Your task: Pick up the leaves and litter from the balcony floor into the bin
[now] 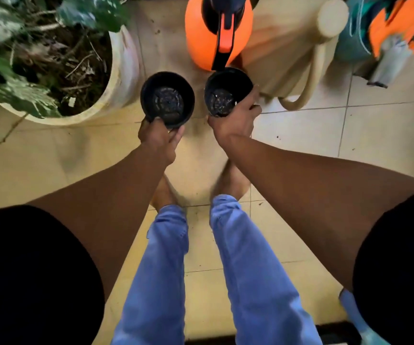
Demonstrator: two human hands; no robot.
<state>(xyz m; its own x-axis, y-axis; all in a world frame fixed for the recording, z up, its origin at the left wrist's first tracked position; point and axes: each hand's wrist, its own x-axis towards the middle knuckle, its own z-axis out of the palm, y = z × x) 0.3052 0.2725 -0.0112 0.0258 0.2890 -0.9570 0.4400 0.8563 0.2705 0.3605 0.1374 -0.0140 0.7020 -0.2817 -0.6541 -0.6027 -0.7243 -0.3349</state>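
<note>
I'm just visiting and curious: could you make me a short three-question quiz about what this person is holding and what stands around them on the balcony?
1. True or false: each hand holds a small black pot.
2. What colour is the sprayer beyond the right hand? A) green B) orange C) white
3. Fill in: the big cream planter stands on the person's ____ side.

Key:
1. True: the left hand grips the left black pot, the right hand grips the right black pot.
2. B: the orange sprayer.
3. Left.

Single head-worn view, looking steeply down, close over both arms, legs and tiled floor (pixel 300 135).
</note>
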